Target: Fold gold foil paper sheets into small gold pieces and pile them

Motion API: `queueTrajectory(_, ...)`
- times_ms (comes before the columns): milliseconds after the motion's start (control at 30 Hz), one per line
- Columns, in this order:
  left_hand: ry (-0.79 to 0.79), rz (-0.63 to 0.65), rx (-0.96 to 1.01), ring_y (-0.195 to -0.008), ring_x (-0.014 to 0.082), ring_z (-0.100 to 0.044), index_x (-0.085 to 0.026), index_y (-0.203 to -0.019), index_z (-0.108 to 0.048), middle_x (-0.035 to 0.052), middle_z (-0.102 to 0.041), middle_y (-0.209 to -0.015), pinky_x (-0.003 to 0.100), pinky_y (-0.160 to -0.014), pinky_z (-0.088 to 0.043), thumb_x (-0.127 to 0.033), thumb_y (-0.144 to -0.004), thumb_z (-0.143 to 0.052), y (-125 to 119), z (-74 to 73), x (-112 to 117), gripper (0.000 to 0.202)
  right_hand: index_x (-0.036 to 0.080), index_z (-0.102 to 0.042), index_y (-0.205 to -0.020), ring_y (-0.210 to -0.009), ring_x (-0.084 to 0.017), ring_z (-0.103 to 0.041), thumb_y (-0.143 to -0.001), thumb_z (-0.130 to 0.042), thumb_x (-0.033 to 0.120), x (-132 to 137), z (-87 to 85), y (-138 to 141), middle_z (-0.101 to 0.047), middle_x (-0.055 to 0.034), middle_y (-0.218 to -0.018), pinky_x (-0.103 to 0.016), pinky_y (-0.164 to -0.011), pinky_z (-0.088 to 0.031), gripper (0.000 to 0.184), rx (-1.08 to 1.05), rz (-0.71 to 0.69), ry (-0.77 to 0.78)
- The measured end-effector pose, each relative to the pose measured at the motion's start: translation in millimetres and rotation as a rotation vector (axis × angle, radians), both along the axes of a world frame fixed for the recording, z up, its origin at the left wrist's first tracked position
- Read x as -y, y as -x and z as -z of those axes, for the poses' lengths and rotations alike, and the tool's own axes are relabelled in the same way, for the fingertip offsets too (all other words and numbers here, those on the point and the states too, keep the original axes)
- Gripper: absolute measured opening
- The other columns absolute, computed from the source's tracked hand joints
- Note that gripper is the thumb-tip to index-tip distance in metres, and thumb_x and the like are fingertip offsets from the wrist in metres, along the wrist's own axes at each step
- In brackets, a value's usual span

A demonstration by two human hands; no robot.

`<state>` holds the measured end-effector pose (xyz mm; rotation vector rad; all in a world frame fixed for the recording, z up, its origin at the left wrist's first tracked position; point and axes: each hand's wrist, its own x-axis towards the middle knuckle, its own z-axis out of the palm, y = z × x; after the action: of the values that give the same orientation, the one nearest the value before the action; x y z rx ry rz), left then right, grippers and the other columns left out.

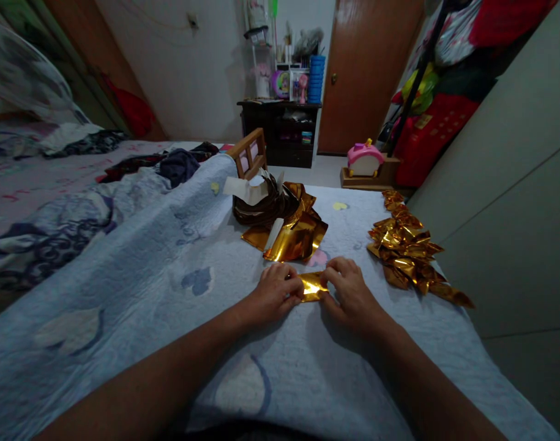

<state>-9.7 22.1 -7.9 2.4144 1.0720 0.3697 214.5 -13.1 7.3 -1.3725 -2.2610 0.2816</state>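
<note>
A small folded piece of gold foil paper (pixel 313 285) lies on the light blue quilt (pixel 169 288) between my two hands. My left hand (pixel 276 292) pinches its left end with curled fingers. My right hand (pixel 350 290) presses and pinches its right end, fingers bent. Just beyond my hands sits a loose stack of flat gold foil sheets (pixel 294 236), with a dark bundle and a white paper band behind it. To the right lies a pile of folded gold foil pieces (pixel 406 250).
The quilt covers a bed that runs to the left, with rumpled bedding (pixel 54 208) and clothes. A wooden chair back (pixel 251 153) stands beyond the bed edge. A pale cabinet wall (pixel 504 202) rises close on the right. A dark desk (pixel 284 131) and a door stand at the back.
</note>
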Motion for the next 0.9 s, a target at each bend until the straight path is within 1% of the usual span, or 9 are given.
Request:
queueTrajectory(67, -0.010, 0.007, 0.001, -0.109, 0.0252, -0.049, -0.023, -0.097, -0.066, 0.0054, -0.057, -0.113, 0.043, -0.097, -0.037, -0.023, -0.090, -0.062, 0.4, -0.6, 0.9, 0.008, 0.020, -0.064, -0.092, -0.100, -0.025, -0.049, -0.087, -0.061, 0.019, 1.3, -2.9, 5.7, -0.058, -0.0088, -0.106, -0.039, -0.088, -0.040, 0.006, 0.042, -0.074, 0.058)
queueTrajectory(100, -0.010, 0.013, 0.006, -0.109, 0.0254, -0.049, -0.022, -0.097, -0.065, 0.0054, -0.057, -0.112, 0.043, -0.097, -0.037, -0.026, -0.090, -0.064, 0.5, -1.2, 1.4, 0.008, 0.020, -0.065, -0.093, -0.099, -0.025, -0.049, -0.087, -0.063, 0.021, 1.4, -2.6, 7.8, -0.059, -0.0083, -0.104, -0.039, -0.087, -0.040, 0.006, 0.066, -0.099, 0.089)
queueTrajectory(200, -0.026, 0.027, 0.024, -0.107, 0.0261, -0.049, -0.021, -0.095, -0.063, 0.0053, -0.056, -0.110, 0.043, -0.097, -0.038, -0.037, -0.085, -0.072, 0.6, -2.1, 2.5, 0.021, 0.019, -0.068, -0.095, -0.096, -0.023, -0.051, -0.090, -0.065, 0.021, -0.8, 2.7, 10.9, -0.061, -0.0069, -0.099, -0.037, -0.085, -0.039, 0.006, 0.095, -0.119, 0.137)
queueTrajectory(267, -0.047, 0.026, 0.029, -0.105, 0.0260, -0.050, -0.021, -0.093, -0.062, 0.0051, -0.056, -0.108, 0.042, -0.095, -0.038, -0.041, -0.083, -0.075, 0.1, -1.2, 2.4, 0.026, 0.019, -0.069, -0.096, -0.095, -0.022, -0.052, -0.092, -0.065, 0.021, -3.2, 6.8, 11.3, -0.062, -0.0063, -0.098, -0.036, -0.085, -0.039, 0.006, 0.090, -0.129, 0.133)
queueTrajectory(400, -0.081, 0.004, 0.022, -0.103, 0.0259, -0.051, -0.020, -0.091, -0.061, 0.0056, -0.058, -0.107, 0.041, -0.092, -0.039, -0.041, -0.083, -0.074, -1.7, 2.9, 0.8, 0.026, 0.018, -0.070, -0.099, -0.093, -0.021, -0.053, -0.095, -0.062, 0.020, -6.8, 11.0, 11.4, -0.064, -0.0065, -0.097, -0.035, -0.085, -0.040, 0.009, 0.079, -0.147, 0.087)
queueTrajectory(500, -0.111, 0.009, 0.041, -0.104, 0.0259, -0.052, -0.020, -0.096, -0.063, 0.0063, -0.060, -0.108, 0.040, -0.092, -0.039, -0.039, -0.085, -0.073, -2.4, 5.6, -1.0, 0.024, 0.018, -0.071, -0.102, -0.093, -0.021, -0.055, -0.097, -0.058, 0.019, -8.8, 12.7, 12.0, -0.066, -0.0071, -0.097, -0.036, -0.086, -0.040, 0.013, 0.086, -0.159, 0.064)
queueTrajectory(633, -0.148, 0.033, 0.080, -0.099, 0.0239, -0.056, -0.019, -0.098, -0.068, 0.0066, -0.064, -0.102, 0.038, -0.088, -0.040, -0.030, -0.093, -0.064, -2.4, 5.4, -4.1, 0.013, 0.016, -0.070, -0.096, -0.091, -0.021, -0.056, -0.100, -0.054, 0.020, -10.7, 15.5, 13.1, -0.067, -0.0083, -0.095, -0.035, -0.085, -0.041, 0.017, 0.090, -0.140, 0.052)
queueTrajectory(767, -0.167, 0.051, 0.117, -0.089, 0.0216, -0.057, -0.019, -0.096, -0.070, 0.0053, -0.067, -0.090, 0.038, -0.086, -0.040, -0.032, -0.100, -0.053, -1.9, 1.6, -4.5, 0.022, 0.017, -0.067, -0.094, -0.088, -0.021, -0.055, -0.101, -0.053, 0.022, -9.7, 16.0, 13.6, -0.066, -0.0069, -0.091, -0.034, -0.083, -0.042, 0.017, 0.040, -0.127, 0.038)
queueTrajectory(900, -0.203, 0.055, 0.130, -0.085, 0.0211, -0.056, -0.019, -0.085, -0.067, 0.0049, -0.066, -0.083, 0.037, -0.085, -0.040, -0.037, -0.101, -0.050, -1.0, -2.0, -1.4, 0.030, 0.018, -0.068, -0.093, -0.086, -0.020, -0.055, -0.100, -0.056, 0.024, -7.9, 14.7, 13.7, -0.065, -0.0056, -0.088, -0.034, -0.081, -0.041, 0.015, -0.019, -0.164, 0.019)
